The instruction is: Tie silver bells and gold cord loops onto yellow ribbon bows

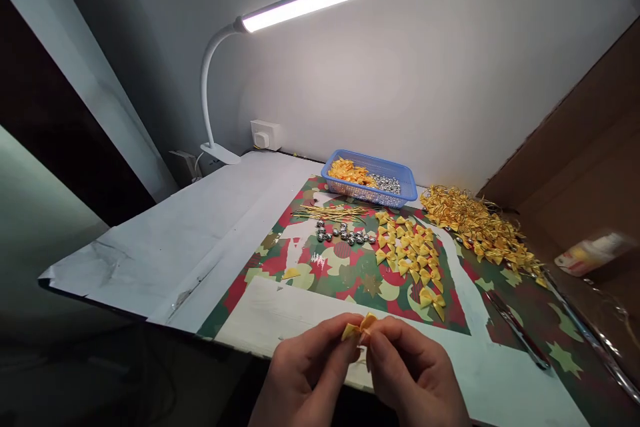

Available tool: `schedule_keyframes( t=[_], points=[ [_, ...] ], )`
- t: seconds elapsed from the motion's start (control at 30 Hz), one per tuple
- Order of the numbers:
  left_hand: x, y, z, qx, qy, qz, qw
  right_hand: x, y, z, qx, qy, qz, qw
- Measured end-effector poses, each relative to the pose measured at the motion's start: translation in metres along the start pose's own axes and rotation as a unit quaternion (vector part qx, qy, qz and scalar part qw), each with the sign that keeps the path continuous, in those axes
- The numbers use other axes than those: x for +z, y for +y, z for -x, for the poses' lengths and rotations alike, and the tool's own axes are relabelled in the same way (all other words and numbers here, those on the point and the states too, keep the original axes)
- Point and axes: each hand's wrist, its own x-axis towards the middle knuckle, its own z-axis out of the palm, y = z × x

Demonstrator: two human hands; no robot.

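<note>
A small yellow ribbon bow point(369, 321) is pinched between my two hands at the near edge of the table. My left hand point(313, 367) grips its left loop between thumb and forefinger. My right hand point(410, 367) closes on the other side of the bow, fingertips almost touching the left ones. The bow's middle is largely hidden by my fingers. Beyond my hands lie rows of yellow bows point(410, 247), several silver bells point(345, 233) and a bundle of thin gold ties point(330, 213). A single flat yellow piece point(291, 273) rests left of them.
A blue basket point(413, 188) with yellow bows and silver beads stands by the wall. To its right is a heap of yellow bows with ties point(475, 227). Tweezers point(520, 330), a long metal tool point(595, 340) and a white bottle point(593, 253) lie right. A lamp point(206, 80) is clamped at back left.
</note>
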Motion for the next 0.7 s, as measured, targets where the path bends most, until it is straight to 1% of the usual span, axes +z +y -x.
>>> schedule_keyframes(
  t=[0.07,0.13,0.2,0.27,0.33,0.47,0.53,0.6,0.7],
  points=[
    [-0.003,0.001,-0.004,-0.022,-0.007,-0.001,1.0,-0.004,0.002,0.001,-0.048,0.036,0.084,0.995],
    [-0.007,0.0,-0.01,-0.039,-0.024,-0.021,0.999,-0.01,0.002,0.003,-0.095,0.075,0.146,0.982],
    [-0.011,-0.003,-0.015,-0.043,-0.033,-0.071,0.996,-0.016,-0.001,0.005,-0.119,0.098,0.166,0.974],
    [-0.013,-0.006,-0.021,-0.035,-0.03,-0.139,0.989,-0.021,-0.006,0.005,-0.122,0.111,0.16,0.973],
    [-0.013,-0.01,-0.027,-0.011,-0.025,-0.213,0.977,-0.026,-0.011,0.004,-0.12,0.121,0.148,0.974],
    [-0.012,-0.017,-0.037,0.085,-0.04,-0.339,0.936,-0.038,-0.015,-0.008,-0.143,0.127,0.169,0.967],
    [-0.013,-0.019,-0.041,0.112,-0.047,-0.367,0.922,-0.044,-0.013,-0.017,-0.153,0.109,0.205,0.96],
    [-0.015,-0.019,-0.045,0.12,-0.055,-0.375,0.917,-0.048,-0.01,-0.023,-0.157,0.094,0.24,0.953],
    [-0.019,-0.018,-0.051,0.136,-0.06,-0.39,0.909,-0.048,-0.005,-0.026,-0.161,0.104,0.254,0.948]
  ],
)
